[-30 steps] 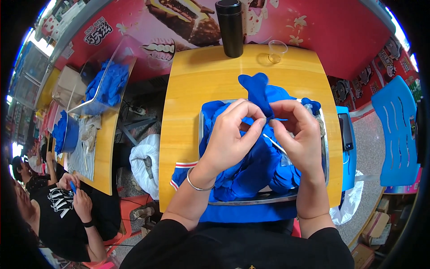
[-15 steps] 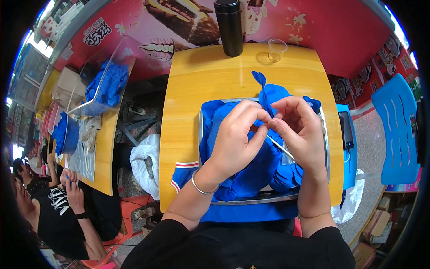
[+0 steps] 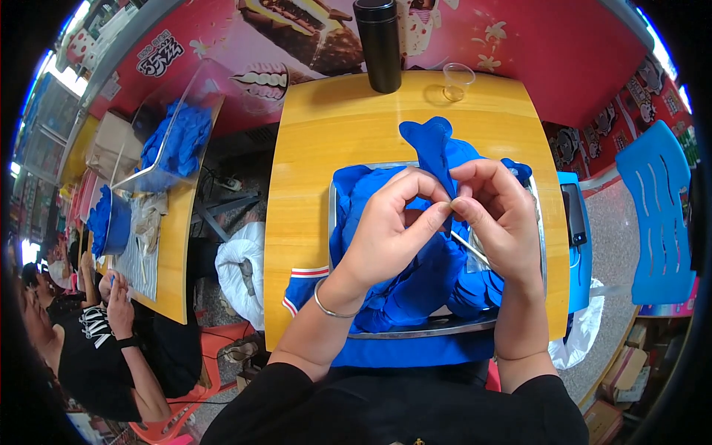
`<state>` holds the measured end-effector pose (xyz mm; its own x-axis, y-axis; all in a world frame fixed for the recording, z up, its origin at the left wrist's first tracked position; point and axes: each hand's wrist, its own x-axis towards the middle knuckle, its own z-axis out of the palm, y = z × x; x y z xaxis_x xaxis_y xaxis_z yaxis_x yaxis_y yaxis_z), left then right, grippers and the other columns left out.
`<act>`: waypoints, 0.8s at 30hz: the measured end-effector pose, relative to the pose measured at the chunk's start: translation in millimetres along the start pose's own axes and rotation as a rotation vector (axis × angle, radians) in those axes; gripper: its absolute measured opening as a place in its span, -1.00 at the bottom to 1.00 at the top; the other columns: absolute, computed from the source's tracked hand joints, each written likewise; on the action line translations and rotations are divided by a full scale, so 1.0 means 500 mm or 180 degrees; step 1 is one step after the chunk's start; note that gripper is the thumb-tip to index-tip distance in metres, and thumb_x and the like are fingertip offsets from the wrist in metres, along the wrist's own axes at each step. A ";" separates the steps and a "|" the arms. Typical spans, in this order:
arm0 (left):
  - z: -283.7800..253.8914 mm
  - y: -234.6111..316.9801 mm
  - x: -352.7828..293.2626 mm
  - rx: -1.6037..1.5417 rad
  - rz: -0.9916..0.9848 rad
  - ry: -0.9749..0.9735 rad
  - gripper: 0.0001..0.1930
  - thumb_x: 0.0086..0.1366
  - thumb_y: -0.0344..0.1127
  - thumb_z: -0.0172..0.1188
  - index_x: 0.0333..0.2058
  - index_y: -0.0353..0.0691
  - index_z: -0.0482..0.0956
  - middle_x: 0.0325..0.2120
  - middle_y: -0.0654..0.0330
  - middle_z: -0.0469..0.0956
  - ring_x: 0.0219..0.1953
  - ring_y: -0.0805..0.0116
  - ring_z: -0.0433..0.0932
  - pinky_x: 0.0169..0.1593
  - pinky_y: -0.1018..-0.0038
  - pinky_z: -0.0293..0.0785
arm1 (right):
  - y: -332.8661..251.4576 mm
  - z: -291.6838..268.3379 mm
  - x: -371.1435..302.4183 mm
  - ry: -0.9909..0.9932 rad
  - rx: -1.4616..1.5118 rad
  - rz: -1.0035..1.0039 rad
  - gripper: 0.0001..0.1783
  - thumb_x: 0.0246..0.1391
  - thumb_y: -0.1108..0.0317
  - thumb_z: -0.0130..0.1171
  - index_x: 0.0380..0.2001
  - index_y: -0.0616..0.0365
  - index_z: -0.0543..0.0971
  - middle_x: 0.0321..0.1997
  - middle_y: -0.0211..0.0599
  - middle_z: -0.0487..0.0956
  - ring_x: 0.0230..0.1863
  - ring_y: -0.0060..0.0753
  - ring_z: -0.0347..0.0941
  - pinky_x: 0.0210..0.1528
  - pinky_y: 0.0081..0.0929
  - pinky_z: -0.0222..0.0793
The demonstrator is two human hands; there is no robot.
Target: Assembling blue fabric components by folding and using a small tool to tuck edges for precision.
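Observation:
Above a metal tray (image 3: 430, 331) heaped with blue cloth pieces (image 3: 423, 278), my two hands meet fingertip to fingertip. Between them rises a thin blue cloth piece (image 3: 434, 148) with a rounded, petal-like top. My left hand (image 3: 397, 233) pinches its lower part between thumb and forefinger. My right hand (image 3: 500, 219) closes on the same spot, thumb against the left thumb. Under the right palm lies a slim white stick (image 3: 469, 248); whether the hand grips it is hidden.
A black flask (image 3: 378, 48) and a clear plastic cup (image 3: 457, 81) stand at the table's far side. Blue striped fabric (image 3: 305, 289) lies left of the tray. A blue chair (image 3: 656, 215) is at right. Another person (image 3: 96, 348) works at a table on the left.
The blue cloth piece has turned and spread, showing a broader top above my fingers. My hands stay nearly in place. At left, the other person's hands have shifted slightly.

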<state>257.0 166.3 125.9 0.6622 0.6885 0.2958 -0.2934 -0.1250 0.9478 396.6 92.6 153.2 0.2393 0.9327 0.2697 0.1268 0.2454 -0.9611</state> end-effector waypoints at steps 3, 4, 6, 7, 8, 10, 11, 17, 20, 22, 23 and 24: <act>-0.001 0.004 -0.001 -0.0482 -0.0245 -0.0039 -0.95 0.21 -0.52 0.06 -0.36 -0.36 0.41 -0.34 0.24 0.33 -0.32 0.55 0.41 -0.27 0.66 0.45 | 0.001 0.001 0.000 -0.0021 -0.0115 -0.0071 -0.75 -0.01 0.57 0.13 -0.20 0.29 0.43 -0.46 -0.45 0.41 -0.43 -0.73 0.34 -0.36 -0.76 0.30; -0.002 0.005 -0.001 -0.0500 -0.0275 -0.0065 -0.95 0.22 -0.51 0.06 -0.35 -0.36 0.41 -0.34 0.24 0.33 -0.33 0.55 0.41 -0.26 0.66 0.45 | 0.001 0.001 0.000 -0.0027 -0.0125 -0.0094 -0.74 -0.01 0.57 0.13 -0.19 0.29 0.43 -0.46 -0.45 0.41 -0.43 -0.72 0.35 -0.35 -0.76 0.31; -0.003 0.006 -0.001 -0.0517 -0.0304 -0.0090 -0.96 0.22 -0.51 0.05 -0.35 -0.36 0.41 -0.34 0.24 0.33 -0.33 0.55 0.41 -0.26 0.66 0.44 | 0.000 0.001 -0.001 -0.0032 -0.0144 -0.0102 -0.74 -0.02 0.57 0.13 -0.19 0.29 0.43 -0.46 -0.45 0.41 -0.42 -0.71 0.35 -0.34 -0.75 0.31; -0.003 0.006 -0.001 -0.0538 -0.0332 -0.0086 -0.95 0.22 -0.51 0.05 -0.35 -0.36 0.41 -0.34 0.24 0.33 -0.33 0.56 0.41 -0.26 0.66 0.44 | -0.001 0.001 -0.001 -0.0034 -0.0164 -0.0110 -0.74 -0.02 0.58 0.13 -0.19 0.29 0.43 -0.46 -0.45 0.41 -0.42 -0.71 0.35 -0.33 -0.74 0.32; -0.003 0.006 -0.001 -0.0560 -0.0360 -0.0083 -0.95 0.22 -0.51 0.05 -0.35 -0.36 0.41 -0.35 0.25 0.33 -0.33 0.56 0.41 -0.26 0.66 0.43 | -0.002 0.001 0.000 -0.0035 -0.0164 -0.0110 -0.74 -0.02 0.58 0.13 -0.19 0.29 0.43 -0.46 -0.45 0.41 -0.42 -0.71 0.35 -0.33 -0.74 0.32; -0.004 0.003 -0.001 -0.0562 -0.0348 -0.0089 -0.95 0.23 -0.50 0.05 -0.35 -0.36 0.41 -0.35 0.25 0.33 -0.33 0.56 0.41 -0.26 0.66 0.43 | -0.002 0.001 0.001 -0.0081 -0.0239 -0.0175 -0.74 -0.02 0.58 0.13 -0.19 0.29 0.43 -0.46 -0.44 0.41 -0.41 -0.70 0.36 -0.32 -0.74 0.32; -0.004 0.002 -0.001 -0.0565 -0.0336 -0.0096 -0.95 0.23 -0.50 0.05 -0.35 -0.36 0.41 -0.35 0.25 0.33 -0.34 0.57 0.41 -0.26 0.66 0.43 | -0.001 0.001 0.001 -0.0083 -0.0237 -0.0176 -0.74 -0.02 0.58 0.13 -0.19 0.29 0.43 -0.46 -0.44 0.41 -0.41 -0.70 0.36 -0.32 -0.74 0.32; 0.001 0.007 -0.001 -0.0741 -0.0342 0.0010 -0.94 0.23 -0.48 0.06 -0.34 -0.35 0.41 -0.36 0.26 0.37 -0.34 0.56 0.41 -0.25 0.64 0.44 | 0.002 -0.003 0.001 -0.0091 -0.0178 -0.0092 -0.74 -0.01 0.58 0.11 -0.19 0.28 0.43 -0.47 -0.45 0.40 -0.42 -0.70 0.34 -0.36 -0.73 0.30; 0.002 0.016 -0.001 -0.0864 -0.0401 0.0108 -0.93 0.23 -0.48 0.07 -0.33 -0.35 0.41 -0.37 0.26 0.38 -0.33 0.56 0.41 -0.25 0.64 0.45 | -0.001 0.000 0.000 -0.0086 0.0004 -0.0033 -0.74 -0.01 0.58 0.11 -0.19 0.28 0.43 -0.48 -0.47 0.38 -0.43 -0.71 0.32 -0.39 -0.73 0.28; 0.003 0.015 -0.001 -0.0832 -0.0399 0.0168 -0.93 0.23 -0.48 0.07 -0.33 -0.34 0.40 -0.37 0.27 0.37 -0.33 0.56 0.40 -0.25 0.64 0.44 | 0.001 0.000 0.000 -0.0047 -0.0367 -0.0170 -0.76 -0.01 0.59 0.11 -0.20 0.31 0.43 -0.46 -0.40 0.41 -0.43 -0.67 0.34 -0.38 -0.71 0.30; 0.003 0.014 -0.001 -0.0802 -0.0399 0.0227 -0.93 0.23 -0.48 0.07 -0.34 -0.34 0.40 -0.37 0.27 0.37 -0.33 0.56 0.40 -0.25 0.65 0.44 | 0.005 0.001 0.000 -0.0046 -0.0368 -0.0170 -0.76 -0.01 0.59 0.11 -0.20 0.31 0.43 -0.46 -0.40 0.41 -0.43 -0.67 0.34 -0.38 -0.71 0.30; 0.002 0.011 -0.001 -0.0799 -0.0398 0.0230 -0.93 0.23 -0.48 0.07 -0.34 -0.34 0.40 -0.37 0.27 0.37 -0.33 0.56 0.40 -0.25 0.65 0.44 | 0.008 0.004 0.000 0.0050 -0.0630 -0.0333 -0.78 -0.02 0.59 0.11 -0.23 0.32 0.44 -0.45 -0.35 0.44 -0.44 -0.63 0.37 -0.38 -0.68 0.32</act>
<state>255.9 164.6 131.3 0.6558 0.7376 0.1608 -0.3801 0.1386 0.9145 395.2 94.4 149.0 0.2298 0.9003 0.3697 0.3378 0.2825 -0.8978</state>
